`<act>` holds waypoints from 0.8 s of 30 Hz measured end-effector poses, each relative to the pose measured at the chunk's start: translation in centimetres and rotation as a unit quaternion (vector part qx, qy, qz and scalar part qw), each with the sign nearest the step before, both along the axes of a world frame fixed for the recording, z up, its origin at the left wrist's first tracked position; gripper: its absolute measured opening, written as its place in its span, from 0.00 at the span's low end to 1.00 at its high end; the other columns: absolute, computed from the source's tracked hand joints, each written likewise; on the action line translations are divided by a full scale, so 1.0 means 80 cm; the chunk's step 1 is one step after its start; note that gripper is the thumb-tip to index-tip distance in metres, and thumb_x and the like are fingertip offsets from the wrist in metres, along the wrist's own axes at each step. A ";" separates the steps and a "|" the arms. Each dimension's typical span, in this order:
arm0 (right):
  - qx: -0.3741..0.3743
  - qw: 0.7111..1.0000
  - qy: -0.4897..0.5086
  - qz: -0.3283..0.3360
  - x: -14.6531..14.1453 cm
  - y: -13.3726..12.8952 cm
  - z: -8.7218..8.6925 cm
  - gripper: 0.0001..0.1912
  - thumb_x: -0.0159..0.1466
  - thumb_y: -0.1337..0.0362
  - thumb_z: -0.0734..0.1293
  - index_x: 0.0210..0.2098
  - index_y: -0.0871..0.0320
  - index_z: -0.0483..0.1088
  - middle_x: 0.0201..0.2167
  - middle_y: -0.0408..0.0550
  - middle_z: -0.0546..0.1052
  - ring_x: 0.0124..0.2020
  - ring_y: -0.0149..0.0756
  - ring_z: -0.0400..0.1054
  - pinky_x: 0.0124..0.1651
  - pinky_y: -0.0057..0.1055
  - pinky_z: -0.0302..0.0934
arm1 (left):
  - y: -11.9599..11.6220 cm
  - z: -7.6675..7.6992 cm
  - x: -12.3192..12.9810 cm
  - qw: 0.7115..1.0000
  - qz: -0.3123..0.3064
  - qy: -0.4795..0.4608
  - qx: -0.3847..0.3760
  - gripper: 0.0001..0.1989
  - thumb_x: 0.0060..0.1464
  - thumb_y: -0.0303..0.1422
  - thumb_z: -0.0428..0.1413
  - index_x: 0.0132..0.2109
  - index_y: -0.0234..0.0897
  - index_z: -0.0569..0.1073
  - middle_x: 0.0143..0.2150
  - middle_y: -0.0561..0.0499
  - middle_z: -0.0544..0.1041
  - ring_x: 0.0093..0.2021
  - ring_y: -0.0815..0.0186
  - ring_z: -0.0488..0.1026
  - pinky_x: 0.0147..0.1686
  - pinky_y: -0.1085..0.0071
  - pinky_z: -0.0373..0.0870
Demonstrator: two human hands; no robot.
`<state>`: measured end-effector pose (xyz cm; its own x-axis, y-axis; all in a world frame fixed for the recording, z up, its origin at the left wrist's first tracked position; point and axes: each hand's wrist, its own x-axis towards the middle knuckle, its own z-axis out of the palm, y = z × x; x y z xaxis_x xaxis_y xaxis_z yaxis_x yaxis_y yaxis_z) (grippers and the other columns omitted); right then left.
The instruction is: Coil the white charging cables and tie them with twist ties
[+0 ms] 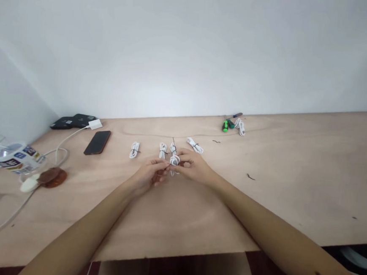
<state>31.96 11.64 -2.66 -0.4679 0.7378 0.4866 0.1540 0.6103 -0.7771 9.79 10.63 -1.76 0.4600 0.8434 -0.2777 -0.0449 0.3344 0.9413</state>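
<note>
The left hand [150, 174] and right hand [194, 165] pinch a coiled white cable [174, 159] between their fingers, its loops held snug above the plywood bench [280, 162].

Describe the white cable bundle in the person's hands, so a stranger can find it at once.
On the plywood table, four small bundles of white cable form a row. The wanted bundle is third from the left, held between the left hand and right hand. Its neighbours lie on the wood; only this one is in hand, a thin dark tie end rising above it.
</note>
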 end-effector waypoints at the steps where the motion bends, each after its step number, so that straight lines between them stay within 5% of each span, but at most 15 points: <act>1: 0.034 0.999 -0.007 -0.004 0.000 -0.001 -0.002 0.12 0.70 0.54 0.72 0.39 0.55 0.82 0.42 0.50 0.77 0.43 0.40 0.73 0.46 0.36 0.70 | -0.001 0.004 -0.001 0.998 -0.010 -0.021 -0.055 0.12 0.56 0.39 0.66 0.37 0.34 0.75 0.28 0.56 0.66 0.20 0.75 0.61 0.15 0.78 0.49; 5: 0.138 0.990 -0.035 -0.012 0.000 -0.004 -0.004 0.09 0.73 0.61 0.68 0.44 0.53 0.82 0.45 0.53 0.76 0.48 0.42 0.72 0.54 0.41 0.69 | -0.002 0.019 -0.006 0.974 -0.035 -0.085 -0.209 0.11 0.59 0.32 0.64 0.33 0.33 0.71 0.25 0.61 0.55 0.18 0.79 0.52 0.14 0.81 0.48; 9: 0.111 0.994 -0.018 -0.007 -0.003 -0.007 0.001 0.10 0.73 0.60 0.66 0.46 0.53 0.80 0.53 0.54 0.78 0.56 0.44 0.72 0.61 0.43 0.67 | -0.003 0.020 -0.002 0.968 -0.026 -0.113 -0.221 0.10 0.61 0.32 0.63 0.35 0.33 0.71 0.25 0.61 0.55 0.17 0.79 0.52 0.12 0.82 0.47; 11: 0.038 0.999 -0.002 -0.002 -0.004 -0.006 0.001 0.11 0.74 0.57 0.66 0.44 0.54 0.80 0.47 0.52 0.81 0.51 0.43 0.75 0.59 0.42 0.69 | -0.004 0.015 0.002 0.984 0.004 -0.082 -0.160 0.12 0.63 0.40 0.61 0.38 0.34 0.74 0.26 0.59 0.59 0.18 0.76 0.56 0.12 0.80 0.50; 14: -0.070 0.997 0.033 -0.012 -0.003 -0.002 -0.002 0.15 0.71 0.51 0.69 0.41 0.56 0.80 0.39 0.48 0.82 0.44 0.43 0.76 0.53 0.40 0.71 | -0.007 0.008 0.005 0.996 0.072 0.025 0.046 0.18 0.65 0.48 0.57 0.44 0.36 0.77 0.30 0.54 0.70 0.20 0.72 0.63 0.14 0.75 0.58; 18: -0.153 0.986 0.066 -0.010 0.003 0.003 -0.003 0.17 0.66 0.48 0.73 0.40 0.57 0.81 0.36 0.47 0.81 0.39 0.42 0.75 0.46 0.37 0.71 | -0.011 0.007 -0.001 0.915 0.086 0.186 0.348 0.18 0.64 0.45 0.60 0.53 0.40 0.80 0.42 0.48 0.79 0.32 0.67 0.73 0.27 0.73 0.67; 21: -0.182 0.982 0.055 0.007 0.003 0.003 -0.003 0.19 0.65 0.48 0.74 0.41 0.58 0.81 0.37 0.48 0.81 0.40 0.43 0.74 0.45 0.37 0.70 | -0.011 0.010 -0.006 0.863 0.068 0.233 0.443 0.13 0.66 0.42 0.60 0.50 0.40 0.82 0.42 0.47 0.79 0.36 0.65 0.73 0.33 0.72 0.67; 24: -0.184 0.982 0.033 0.007 -0.001 -0.001 -0.005 0.19 0.66 0.48 0.73 0.38 0.59 0.80 0.34 0.48 0.80 0.37 0.41 0.73 0.42 0.36 0.69 | -0.009 0.009 -0.008 0.847 0.050 0.245 0.469 0.10 0.68 0.39 0.58 0.44 0.40 0.82 0.38 0.48 0.79 0.34 0.66 0.71 0.34 0.71 0.66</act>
